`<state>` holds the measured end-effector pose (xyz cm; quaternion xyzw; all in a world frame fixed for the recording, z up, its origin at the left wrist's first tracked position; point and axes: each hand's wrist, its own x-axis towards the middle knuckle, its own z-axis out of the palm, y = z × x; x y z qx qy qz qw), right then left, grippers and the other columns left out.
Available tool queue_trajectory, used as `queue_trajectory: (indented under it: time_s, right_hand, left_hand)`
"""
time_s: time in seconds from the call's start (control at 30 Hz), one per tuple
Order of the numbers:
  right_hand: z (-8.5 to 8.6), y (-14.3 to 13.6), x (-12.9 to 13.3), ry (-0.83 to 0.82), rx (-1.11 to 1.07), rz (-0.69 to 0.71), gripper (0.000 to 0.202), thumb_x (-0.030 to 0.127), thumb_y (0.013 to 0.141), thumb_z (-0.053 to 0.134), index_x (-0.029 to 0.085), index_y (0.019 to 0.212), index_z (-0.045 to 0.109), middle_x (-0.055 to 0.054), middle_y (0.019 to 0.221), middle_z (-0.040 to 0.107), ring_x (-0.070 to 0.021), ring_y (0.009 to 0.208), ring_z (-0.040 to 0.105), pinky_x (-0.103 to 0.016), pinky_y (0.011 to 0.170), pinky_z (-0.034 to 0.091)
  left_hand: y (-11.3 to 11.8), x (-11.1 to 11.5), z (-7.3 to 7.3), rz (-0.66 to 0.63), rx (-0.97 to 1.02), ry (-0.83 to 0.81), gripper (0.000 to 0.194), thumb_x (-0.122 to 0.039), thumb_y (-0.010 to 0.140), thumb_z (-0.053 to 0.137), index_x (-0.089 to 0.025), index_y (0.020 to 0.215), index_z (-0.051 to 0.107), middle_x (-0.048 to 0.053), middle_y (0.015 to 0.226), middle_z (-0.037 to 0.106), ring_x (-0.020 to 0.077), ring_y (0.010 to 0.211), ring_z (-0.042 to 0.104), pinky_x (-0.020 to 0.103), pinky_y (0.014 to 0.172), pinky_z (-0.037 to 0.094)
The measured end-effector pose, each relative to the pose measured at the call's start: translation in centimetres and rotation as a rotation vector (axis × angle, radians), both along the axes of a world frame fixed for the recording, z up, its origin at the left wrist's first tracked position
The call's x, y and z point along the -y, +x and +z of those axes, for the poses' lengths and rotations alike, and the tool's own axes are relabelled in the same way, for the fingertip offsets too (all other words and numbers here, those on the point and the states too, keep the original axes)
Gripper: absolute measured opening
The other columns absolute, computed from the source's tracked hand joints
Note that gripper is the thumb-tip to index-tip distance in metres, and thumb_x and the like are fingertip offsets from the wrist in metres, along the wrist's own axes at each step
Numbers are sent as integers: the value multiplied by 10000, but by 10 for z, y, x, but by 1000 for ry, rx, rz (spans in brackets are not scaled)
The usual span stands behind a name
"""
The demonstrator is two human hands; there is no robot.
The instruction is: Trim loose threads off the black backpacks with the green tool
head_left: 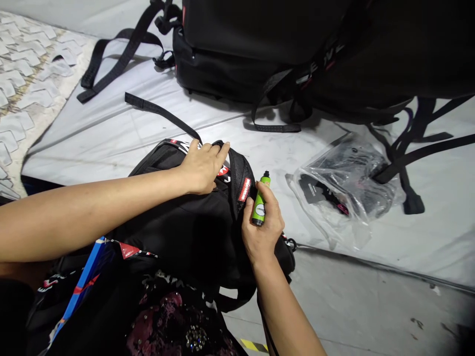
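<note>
Green tube (259,207) sits in right hand (265,225), black backpack (185,232) under left hand (202,167).

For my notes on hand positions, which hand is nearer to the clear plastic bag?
Right. The right hand, holding a green tube, is left of the plastic bag; the left hand is farther left, on the black backpack.
</note>
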<state>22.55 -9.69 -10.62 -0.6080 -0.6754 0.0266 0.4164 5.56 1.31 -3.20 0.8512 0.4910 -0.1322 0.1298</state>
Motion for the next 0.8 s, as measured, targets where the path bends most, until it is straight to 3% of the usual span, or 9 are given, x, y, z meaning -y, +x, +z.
queue_trajectory:
  time_s: [0.8]
  right_hand:
    - [-4, 0, -3, 43, 14, -18, 399, 185, 960, 552, 218, 1357, 574, -107, 1264, 693, -256, 1171, 664, -442, 1000, 555]
  left_hand:
    - [2, -3, 0, -11, -14, -7, 1043, -409, 842, 714, -56, 1591, 80, 212, 1551, 395, 336, 1390, 387, 541, 1194, 218]
